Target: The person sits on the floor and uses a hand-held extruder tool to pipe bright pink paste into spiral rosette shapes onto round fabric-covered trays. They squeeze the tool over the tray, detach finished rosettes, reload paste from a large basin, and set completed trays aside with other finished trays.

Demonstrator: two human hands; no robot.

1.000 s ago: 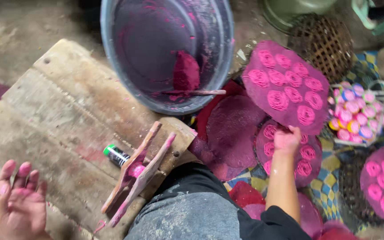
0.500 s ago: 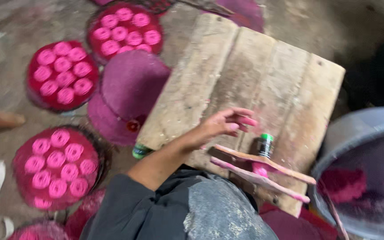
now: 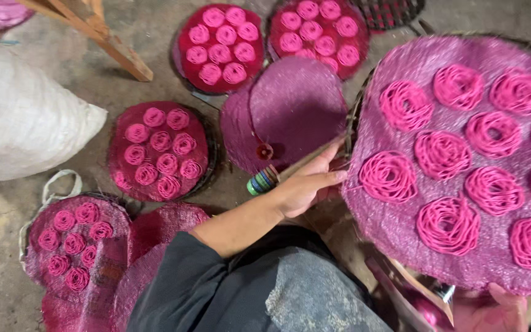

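A large round pink woven mat (image 3: 401,227) carrying several coiled pink noodle nests (image 3: 442,154) fills the right side of the view. My left hand (image 3: 305,184) grips its left rim, fingers curled over the edge. My right hand (image 3: 493,307), stained pink, is under its lower rim at the bottom right and partly hidden by it. The mat is held tilted above my lap and the wooden board, which it mostly covers.
Several round mats of pink nests lie on the floor, such as one (image 3: 158,150) and another (image 3: 219,46). Bare pink mats (image 3: 290,110) are stacked in the middle. A white sack (image 3: 19,117), a wooden leg (image 3: 112,43), a small banded bottle (image 3: 262,181) and a wooden press (image 3: 419,292) are nearby.
My view has swung left over the floor mats. The filled mat, earlier at my right side, is now carried across in front of me, with my left hand off the board and on its rim.
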